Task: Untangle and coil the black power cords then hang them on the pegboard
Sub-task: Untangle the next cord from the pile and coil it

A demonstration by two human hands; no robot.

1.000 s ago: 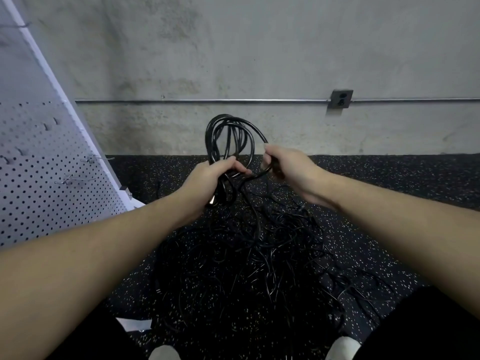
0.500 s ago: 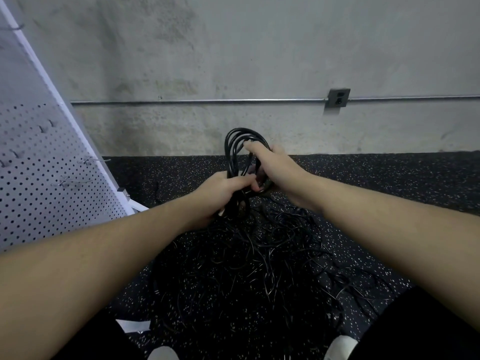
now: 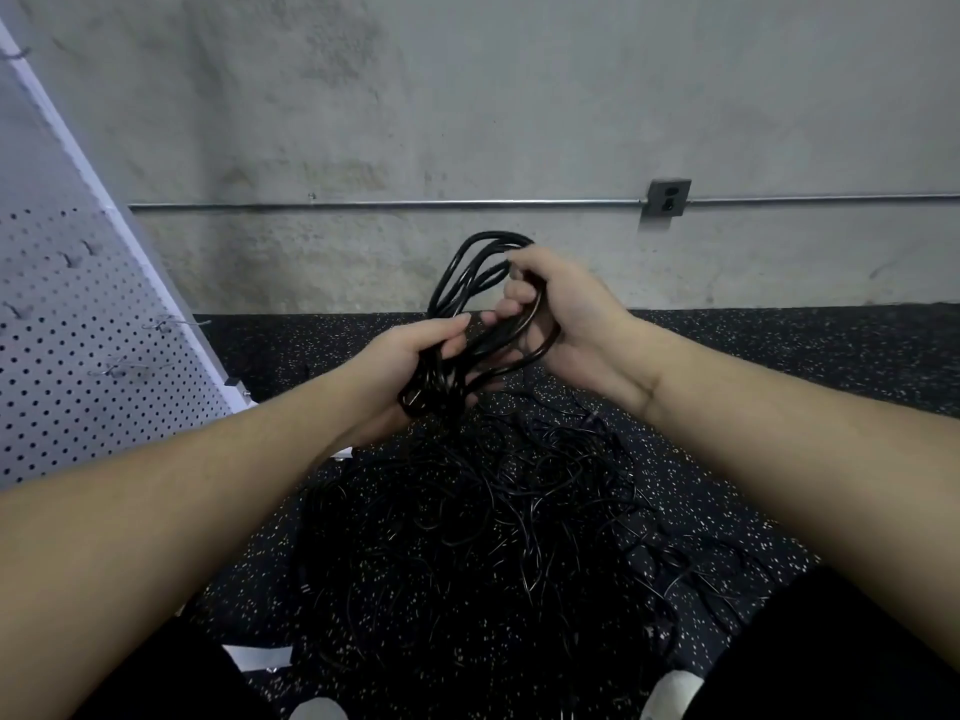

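Coiled cord (image 3: pixel 470 283): held at frame centre, above the floor.
Left hand (image 3: pixel 395 366): grip closed around the coil's lower bundle.
Right hand (image 3: pixel 563 309): grip wrapped around its upper loops.
Tangled cords (image 3: pixel 467 522): piled on the floor below.
Pegboard (image 3: pixel 78 345): seen at the left edge.

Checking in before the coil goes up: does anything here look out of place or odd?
Only the expected mess: a tangled pile of black cords sprawls across the speckled floor. Both the left hand and right hand hold the coil. The pegboard hooks carry nothing.
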